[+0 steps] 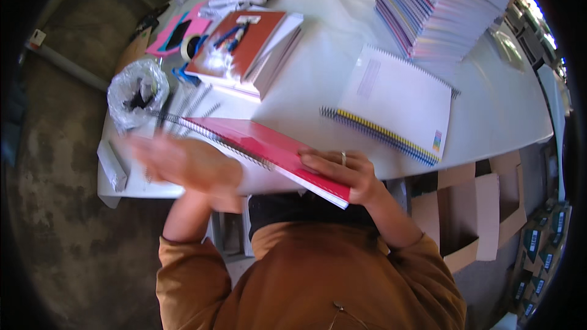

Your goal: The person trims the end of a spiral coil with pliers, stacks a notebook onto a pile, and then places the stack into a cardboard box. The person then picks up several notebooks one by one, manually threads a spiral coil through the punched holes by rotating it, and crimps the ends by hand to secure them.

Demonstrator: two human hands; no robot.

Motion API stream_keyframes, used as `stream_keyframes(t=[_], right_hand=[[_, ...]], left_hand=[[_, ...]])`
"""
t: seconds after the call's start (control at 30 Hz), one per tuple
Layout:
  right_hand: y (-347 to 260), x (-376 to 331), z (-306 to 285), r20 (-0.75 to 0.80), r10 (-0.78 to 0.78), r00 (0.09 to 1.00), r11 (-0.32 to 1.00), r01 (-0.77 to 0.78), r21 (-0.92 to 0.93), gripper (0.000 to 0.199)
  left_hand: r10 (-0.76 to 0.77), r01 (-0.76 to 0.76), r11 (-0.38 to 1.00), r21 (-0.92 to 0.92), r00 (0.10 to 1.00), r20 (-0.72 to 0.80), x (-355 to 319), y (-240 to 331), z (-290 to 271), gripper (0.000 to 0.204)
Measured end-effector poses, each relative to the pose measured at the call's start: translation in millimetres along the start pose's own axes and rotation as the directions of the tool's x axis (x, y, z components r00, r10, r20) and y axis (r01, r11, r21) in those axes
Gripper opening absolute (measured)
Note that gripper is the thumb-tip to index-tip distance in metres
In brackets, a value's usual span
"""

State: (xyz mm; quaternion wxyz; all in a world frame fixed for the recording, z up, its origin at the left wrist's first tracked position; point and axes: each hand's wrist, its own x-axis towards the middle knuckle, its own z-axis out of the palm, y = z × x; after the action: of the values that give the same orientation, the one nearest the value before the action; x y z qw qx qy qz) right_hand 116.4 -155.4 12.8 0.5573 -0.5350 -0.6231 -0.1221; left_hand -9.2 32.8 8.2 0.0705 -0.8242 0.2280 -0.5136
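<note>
A spiral notebook with a glossy red cover [260,139] is tilted at the table's near edge. Its metal coil [229,142] runs along the side toward me and sticks out past the far-left end. My right hand [348,174], with a ring on one finger, grips the notebook's right end, fingers on top of the cover. My left hand [183,162] is beside the coil, smeared by motion, so its fingers cannot be made out clearly. Several loose wire coils [199,101] lie on the table just past the notebook's left end.
Spiral notebooks [394,107] lie to the right, before a tall stack of them [431,12]. A brown-covered stack of books [251,46] carries blue-handled tools. Leftward are a plastic-lined container [139,93], a tape roll [191,47] and a white bar [112,166]. Cardboard boxes [468,214] stand below right.
</note>
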Motion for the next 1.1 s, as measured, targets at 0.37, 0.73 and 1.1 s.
stream_keyframes(t=[0.37, 0.73, 1.1], right_hand=[[-6.7, 4.8, 17.3, 0.078, -0.015, 0.997, 0.998, 0.02, -0.065, 0.042], [-7.6, 14.3, 21.6, -0.069, 0.131, 0.989, 0.986, -0.123, 0.116, 0.062], [5.5, 6.5, 15.5, -0.204, 0.201, 0.958, 0.974, -0.172, 0.15, 0.027]], left_hand=[[-0.189, 0.193, 0.976, -0.104, 0.981, 0.041, 17.2, 23.1, 7.0, 0.081], [-0.22, 0.28, 0.91, -0.307, 0.951, 0.215, 16.6, 27.1, 18.7, 0.092], [-0.257, 0.339, 0.926, -0.164, 0.888, 0.382, 95.7, 30.5, 9.3, 0.054]])
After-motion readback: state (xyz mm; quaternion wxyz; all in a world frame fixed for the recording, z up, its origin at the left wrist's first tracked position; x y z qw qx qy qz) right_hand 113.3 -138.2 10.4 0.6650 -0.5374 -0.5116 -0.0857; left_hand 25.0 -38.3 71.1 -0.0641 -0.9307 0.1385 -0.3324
